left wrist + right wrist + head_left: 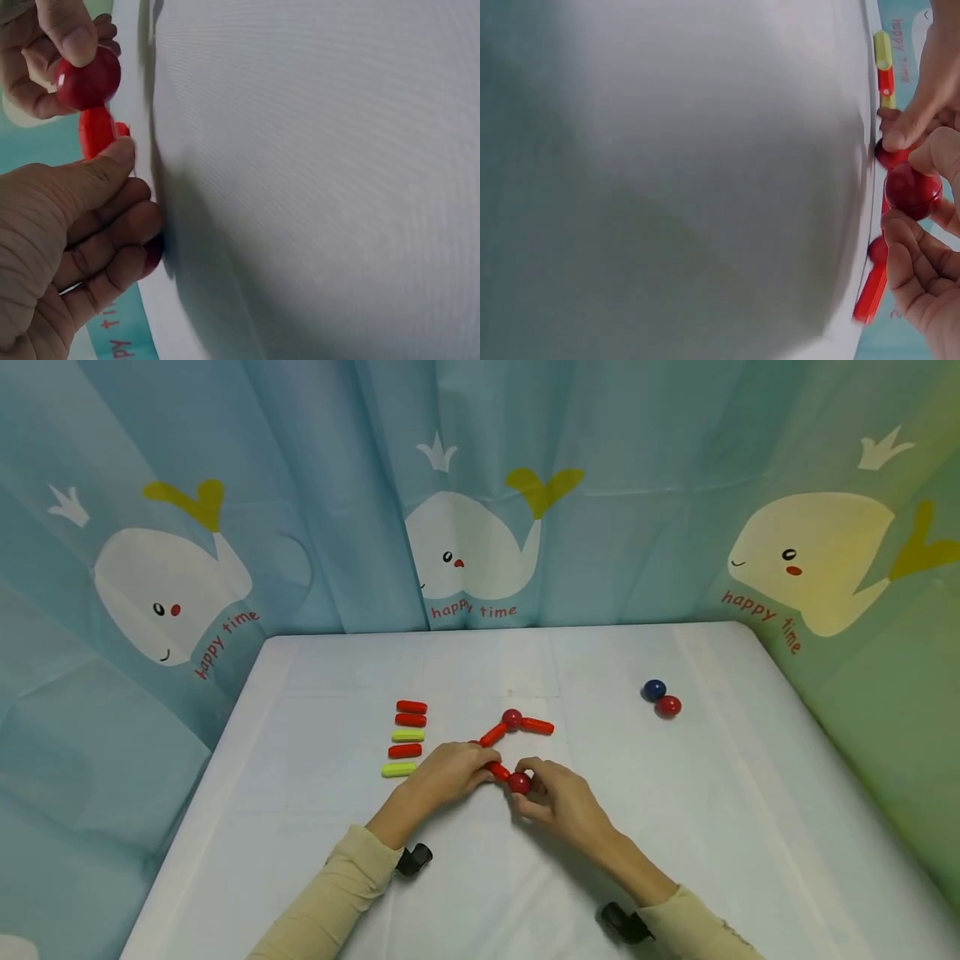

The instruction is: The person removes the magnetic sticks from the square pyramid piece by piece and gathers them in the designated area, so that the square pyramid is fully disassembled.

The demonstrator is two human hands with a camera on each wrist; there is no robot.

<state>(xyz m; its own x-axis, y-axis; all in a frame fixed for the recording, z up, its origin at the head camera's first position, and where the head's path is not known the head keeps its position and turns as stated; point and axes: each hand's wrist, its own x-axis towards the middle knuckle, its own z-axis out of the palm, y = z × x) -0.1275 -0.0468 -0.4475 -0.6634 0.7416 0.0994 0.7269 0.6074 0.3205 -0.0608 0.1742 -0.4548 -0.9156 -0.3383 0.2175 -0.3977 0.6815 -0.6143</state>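
Observation:
My left hand (450,768) pinches a short red rod (498,771) between thumb and fingers, clearly seen in the left wrist view. At the rod's near end is a glossy red ball (519,782), gripped by the thumb and fingertips of my right hand (564,802). The right wrist view shows this ball (913,189) with a seam round it. Beyond the hands, a second red rod (492,734) runs to another red ball (512,718), from which a third red rod (537,726) points right. A further red ball (152,256) is mostly hidden behind my left fingers.
Left of the hands lies a column of red rods (411,720) and yellow-green rods (408,736). A dark blue ball (655,690) and a red ball (668,706) sit together at the back right of the white table (675,827). A whale-print curtain (637,568) hangs behind.

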